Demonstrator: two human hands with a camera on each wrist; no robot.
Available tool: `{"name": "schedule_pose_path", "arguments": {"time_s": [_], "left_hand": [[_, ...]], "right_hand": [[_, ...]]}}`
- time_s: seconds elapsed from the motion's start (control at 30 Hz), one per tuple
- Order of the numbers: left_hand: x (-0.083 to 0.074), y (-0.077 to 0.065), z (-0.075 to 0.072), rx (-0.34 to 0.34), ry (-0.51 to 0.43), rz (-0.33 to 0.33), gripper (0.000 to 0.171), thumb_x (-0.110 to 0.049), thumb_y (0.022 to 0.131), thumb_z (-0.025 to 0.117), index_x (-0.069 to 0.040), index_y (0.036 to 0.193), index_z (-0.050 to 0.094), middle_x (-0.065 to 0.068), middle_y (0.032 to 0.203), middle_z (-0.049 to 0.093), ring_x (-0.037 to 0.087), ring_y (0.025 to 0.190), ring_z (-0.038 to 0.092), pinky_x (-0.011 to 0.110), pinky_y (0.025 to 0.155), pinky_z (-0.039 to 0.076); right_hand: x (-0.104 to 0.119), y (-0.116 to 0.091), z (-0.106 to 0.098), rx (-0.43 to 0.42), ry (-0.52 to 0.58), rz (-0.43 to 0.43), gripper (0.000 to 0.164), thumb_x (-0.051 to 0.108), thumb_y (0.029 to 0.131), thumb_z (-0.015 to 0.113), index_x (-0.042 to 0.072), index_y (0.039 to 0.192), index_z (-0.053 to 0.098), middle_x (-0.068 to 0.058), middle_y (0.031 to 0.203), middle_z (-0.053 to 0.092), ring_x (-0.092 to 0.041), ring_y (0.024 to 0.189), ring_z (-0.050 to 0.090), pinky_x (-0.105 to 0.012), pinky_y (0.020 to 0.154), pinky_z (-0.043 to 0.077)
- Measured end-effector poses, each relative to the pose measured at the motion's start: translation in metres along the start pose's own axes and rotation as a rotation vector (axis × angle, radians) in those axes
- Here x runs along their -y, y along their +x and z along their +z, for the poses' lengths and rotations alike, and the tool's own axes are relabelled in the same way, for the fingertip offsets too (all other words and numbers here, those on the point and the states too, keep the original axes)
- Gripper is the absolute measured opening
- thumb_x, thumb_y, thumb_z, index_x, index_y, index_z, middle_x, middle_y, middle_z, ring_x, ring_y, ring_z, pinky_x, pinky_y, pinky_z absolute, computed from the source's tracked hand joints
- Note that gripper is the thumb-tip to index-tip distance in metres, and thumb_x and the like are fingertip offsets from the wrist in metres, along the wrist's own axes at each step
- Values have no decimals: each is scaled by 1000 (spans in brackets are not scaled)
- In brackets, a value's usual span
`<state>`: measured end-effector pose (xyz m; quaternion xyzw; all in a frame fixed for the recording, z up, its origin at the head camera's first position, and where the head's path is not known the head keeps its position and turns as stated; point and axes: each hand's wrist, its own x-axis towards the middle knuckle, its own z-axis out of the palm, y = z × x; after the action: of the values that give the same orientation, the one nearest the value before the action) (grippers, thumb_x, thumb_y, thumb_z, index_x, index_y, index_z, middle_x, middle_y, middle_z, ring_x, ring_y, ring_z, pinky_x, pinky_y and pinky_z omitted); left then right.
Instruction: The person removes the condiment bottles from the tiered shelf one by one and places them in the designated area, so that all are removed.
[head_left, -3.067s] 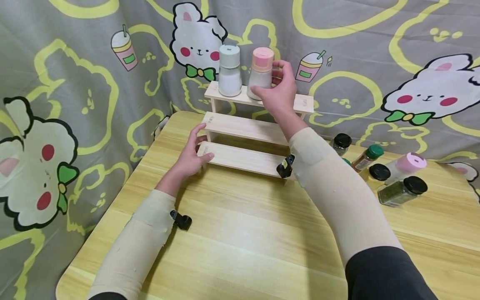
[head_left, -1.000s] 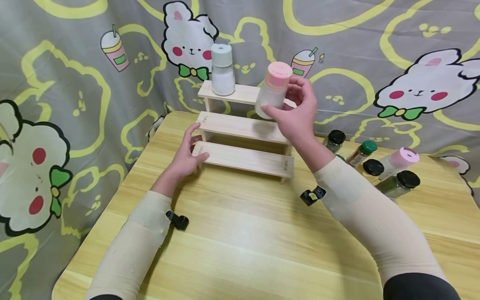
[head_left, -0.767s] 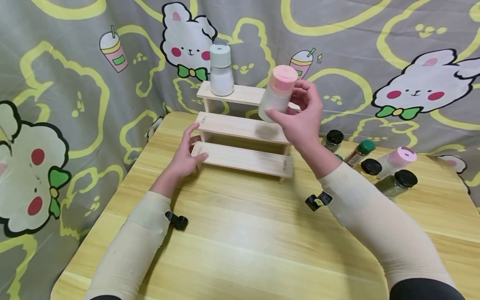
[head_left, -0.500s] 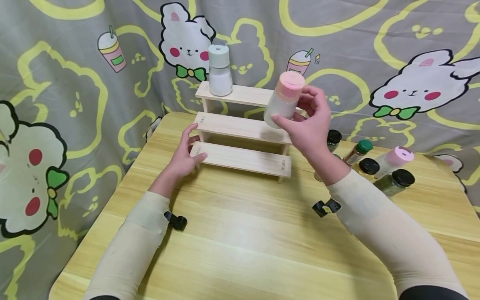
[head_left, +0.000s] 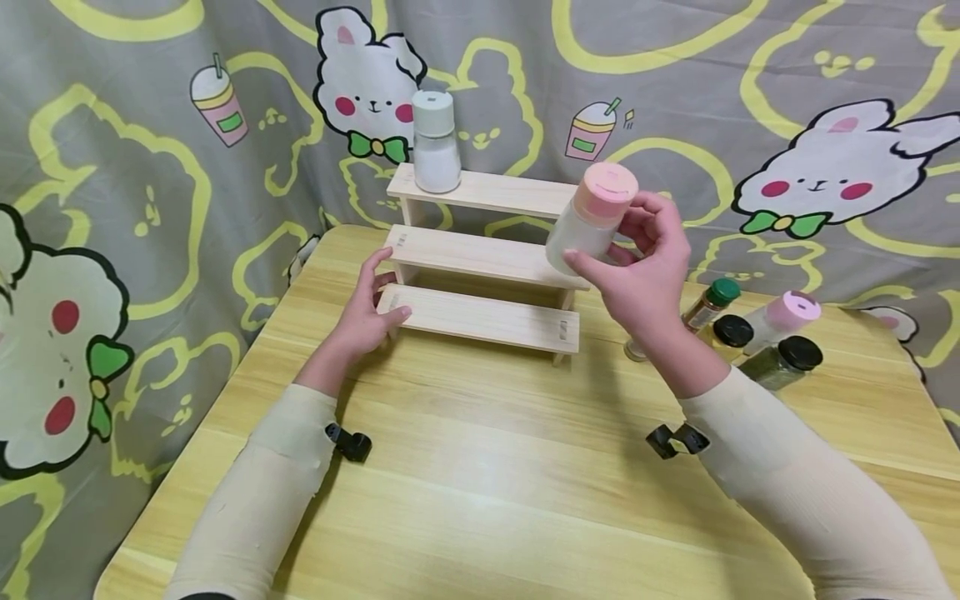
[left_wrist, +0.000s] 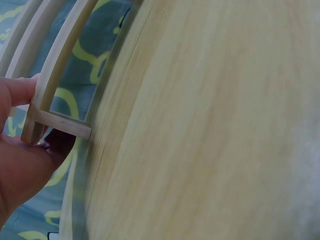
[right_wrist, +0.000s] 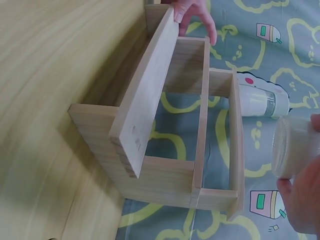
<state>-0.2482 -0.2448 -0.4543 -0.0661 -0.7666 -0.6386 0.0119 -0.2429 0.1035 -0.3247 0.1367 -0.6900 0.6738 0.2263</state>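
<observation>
A three-step wooden shelf rack (head_left: 480,315) stands on the table. My left hand (head_left: 365,312) grips its left end, the thumb on the lowest step and the fingers behind. Around a frosted glass seasoning jar (head_left: 581,237) with a pink cap curl the fingers of my right hand (head_left: 648,267). That jar is held tilted in the air, in front of the rack's right end; its base shows in the right wrist view. On the top step, at the left, a jar with a pale green cap (head_left: 437,158) stands upright, holding white contents.
Right of the rack, several spice jars stand together, among them a green-capped one (head_left: 711,304), a pink-capped one (head_left: 783,321) and a black-capped one (head_left: 783,362). My right arm partly hides this group. A patterned curtain (head_left: 675,75) hangs behind the table (head_left: 480,467).
My right hand has lifted the pink-capped jar off the top step and carried it right, down and towards me. The left hand has kept its grip on the rack. The head view has shifted slightly.
</observation>
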Motion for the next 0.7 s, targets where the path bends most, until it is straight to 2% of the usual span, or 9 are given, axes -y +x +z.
{"name": "schedule_pose_path", "arguments": {"time_s": [0.13, 0.3, 0.7], "left_hand": [[0, -1, 0, -2, 7, 0, 94, 18, 89, 60, -32, 157, 17, 28, 148, 34, 40, 128, 43, 45, 98, 44], [1, 0, 0, -6, 10, 0, 93, 18, 89, 60, -31, 157, 18, 28, 148, 35, 40, 127, 44, 45, 97, 43], [0, 0, -1, 1, 15, -2, 92, 16, 90, 60, -32, 156, 19, 25, 147, 37, 39, 127, 44, 47, 99, 43]], "right_hand": [[9, -6, -5, -5, 1, 8, 65, -10, 64, 87, 9, 119, 58, -12, 111, 61, -28, 104, 59, -32, 86, 54], [-6, -6, -18, -24, -15, 7, 71, -9, 62, 90, 11, 122, 58, -12, 114, 61, -28, 107, 59, -32, 85, 54], [-4, -22, -44, -82, 20, -14, 75, -17, 58, 87, 7, 124, 59, -16, 119, 60, -31, 106, 59, -30, 85, 54]]}}
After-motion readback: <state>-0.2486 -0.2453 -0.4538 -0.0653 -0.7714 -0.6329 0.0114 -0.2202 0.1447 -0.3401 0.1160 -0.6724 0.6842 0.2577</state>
